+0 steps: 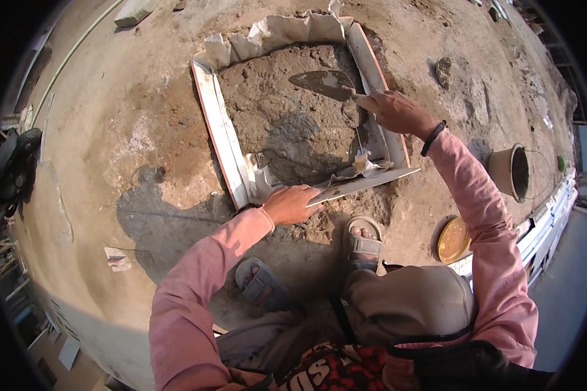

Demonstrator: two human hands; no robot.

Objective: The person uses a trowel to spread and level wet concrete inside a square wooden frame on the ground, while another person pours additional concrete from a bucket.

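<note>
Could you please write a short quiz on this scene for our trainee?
1. Which of the person's hands holds the trowel?
2. Where does the yellow dish lie relative to the frame: (a) to its left, (b) to its right, (c) inside it?
3. True or false: the left hand is touching the frame's far side.

Key:
1. The right hand.
2. b.
3. False; the left hand touches the near board.

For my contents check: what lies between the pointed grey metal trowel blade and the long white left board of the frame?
Lumpy grey-brown mix covers the stretch from trowel blade to left board, the head view shows.
</note>
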